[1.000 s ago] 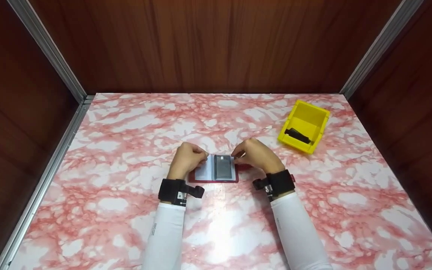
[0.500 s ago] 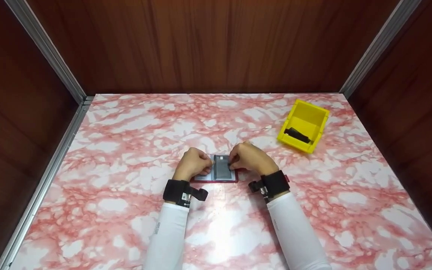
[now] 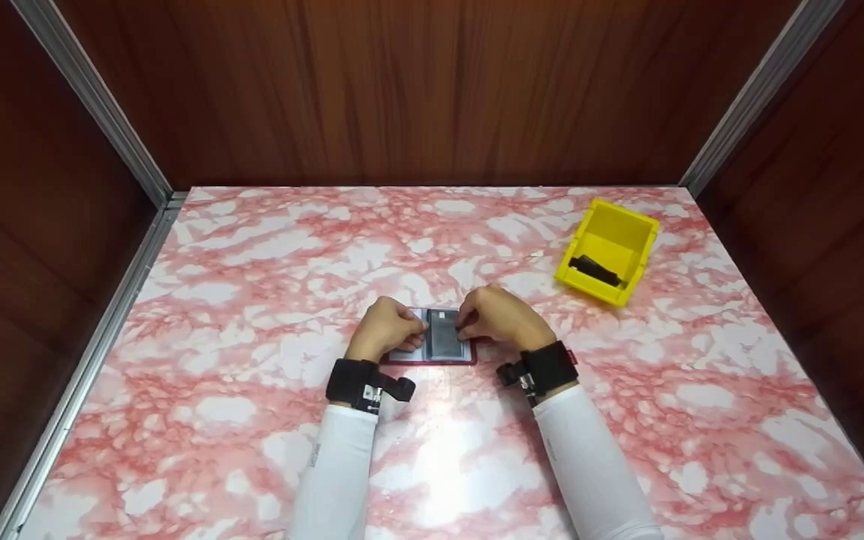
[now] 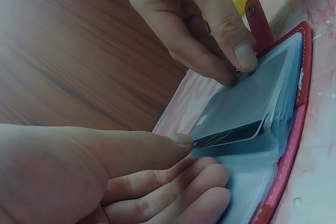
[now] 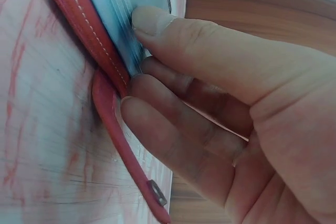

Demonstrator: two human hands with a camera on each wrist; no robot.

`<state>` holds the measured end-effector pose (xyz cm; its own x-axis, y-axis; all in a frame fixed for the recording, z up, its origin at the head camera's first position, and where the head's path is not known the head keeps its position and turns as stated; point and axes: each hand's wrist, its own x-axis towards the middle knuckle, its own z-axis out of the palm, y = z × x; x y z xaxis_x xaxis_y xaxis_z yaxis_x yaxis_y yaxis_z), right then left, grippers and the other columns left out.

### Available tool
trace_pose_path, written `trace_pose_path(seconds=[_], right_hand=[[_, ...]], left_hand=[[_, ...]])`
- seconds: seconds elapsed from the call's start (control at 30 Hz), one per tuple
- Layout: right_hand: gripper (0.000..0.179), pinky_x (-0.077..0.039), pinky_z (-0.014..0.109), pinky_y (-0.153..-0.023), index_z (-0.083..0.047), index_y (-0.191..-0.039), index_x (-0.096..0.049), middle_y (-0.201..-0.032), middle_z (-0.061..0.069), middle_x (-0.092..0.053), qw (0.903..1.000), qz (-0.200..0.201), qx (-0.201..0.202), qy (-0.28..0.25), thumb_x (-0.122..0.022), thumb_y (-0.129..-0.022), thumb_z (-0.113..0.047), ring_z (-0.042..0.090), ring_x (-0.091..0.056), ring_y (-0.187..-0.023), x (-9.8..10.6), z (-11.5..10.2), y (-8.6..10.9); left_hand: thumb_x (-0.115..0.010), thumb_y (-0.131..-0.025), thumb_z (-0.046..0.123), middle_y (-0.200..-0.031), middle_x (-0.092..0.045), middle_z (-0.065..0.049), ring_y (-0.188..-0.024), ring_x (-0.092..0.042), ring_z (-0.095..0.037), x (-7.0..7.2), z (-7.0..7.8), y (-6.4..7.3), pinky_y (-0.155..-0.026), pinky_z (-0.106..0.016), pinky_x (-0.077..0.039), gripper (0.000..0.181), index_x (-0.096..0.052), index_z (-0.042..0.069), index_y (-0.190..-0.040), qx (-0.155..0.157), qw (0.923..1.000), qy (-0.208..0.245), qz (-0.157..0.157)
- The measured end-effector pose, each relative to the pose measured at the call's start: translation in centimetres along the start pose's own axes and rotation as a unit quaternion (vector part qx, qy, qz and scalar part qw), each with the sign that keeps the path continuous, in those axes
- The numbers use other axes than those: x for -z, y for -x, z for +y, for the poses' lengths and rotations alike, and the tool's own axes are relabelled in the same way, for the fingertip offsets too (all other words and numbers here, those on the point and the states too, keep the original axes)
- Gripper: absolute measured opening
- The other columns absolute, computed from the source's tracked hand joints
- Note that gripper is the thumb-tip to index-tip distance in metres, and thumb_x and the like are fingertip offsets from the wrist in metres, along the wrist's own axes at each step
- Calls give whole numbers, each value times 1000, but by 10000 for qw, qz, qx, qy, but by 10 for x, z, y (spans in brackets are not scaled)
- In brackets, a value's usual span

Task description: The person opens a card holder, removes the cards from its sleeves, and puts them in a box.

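A red card holder [image 3: 432,364] with clear plastic sleeves lies spread open on the table. In its right-hand sleeve sits a dark grey card [image 4: 231,134], one edge of it showing along the sleeve's opening. My left hand [image 3: 387,326] pinches that edge, thumb on top and the other fingers curled over the left-hand sleeves. With thumb and forefinger, my right hand [image 3: 503,316] pinches the outer side of the clear sleeve [image 5: 116,22] around the card. Beside its lower fingers, the red snap strap [image 5: 128,153] sticks out from the cover.
At the back right of the table stands a yellow bin [image 3: 623,225] with a black, strip-like object [image 3: 595,271] inside. Brown wood-grain panels [image 3: 417,97] close off the back and both sides of the marbled pink table [image 3: 267,435].
Both hands have come inward: the left moved right to the card's inner edge, the right moved left onto the sleeve. Over the last half second they hardly shift.
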<state>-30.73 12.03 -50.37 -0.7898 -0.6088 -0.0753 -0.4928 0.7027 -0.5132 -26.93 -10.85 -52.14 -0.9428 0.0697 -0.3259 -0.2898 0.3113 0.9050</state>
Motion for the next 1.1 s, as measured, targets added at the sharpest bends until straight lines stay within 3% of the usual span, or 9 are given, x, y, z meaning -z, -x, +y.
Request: trace_pose_path(seconds=[0.63, 1.1], right_hand=[[10, -65, 41, -90, -9, -97, -87, -103, 8, -83, 9997, 67, 49, 211, -90, -88, -13, 21, -75, -94, -4, -5, -2], [13, -66, 41, -92, -10, -99, -87, -105, 7, -83, 9991, 116, 132, 381, -91, -88, -15, 22, -77, -96, -5, -8, -3]], left_hand=[[-77, -97, 3, -69, -72, -5, -55, -68, -9, 0, 1, 0, -54, -18, -62, 11, -76, -8, -96, 13, 9998, -179, 47], [-79, -96, 5, -66, -71, -4, -53, -68, -9, -1, 1, 0, -53, -19, -61, 11, -72, -2, -92, 48, 9986, -453, 253]])
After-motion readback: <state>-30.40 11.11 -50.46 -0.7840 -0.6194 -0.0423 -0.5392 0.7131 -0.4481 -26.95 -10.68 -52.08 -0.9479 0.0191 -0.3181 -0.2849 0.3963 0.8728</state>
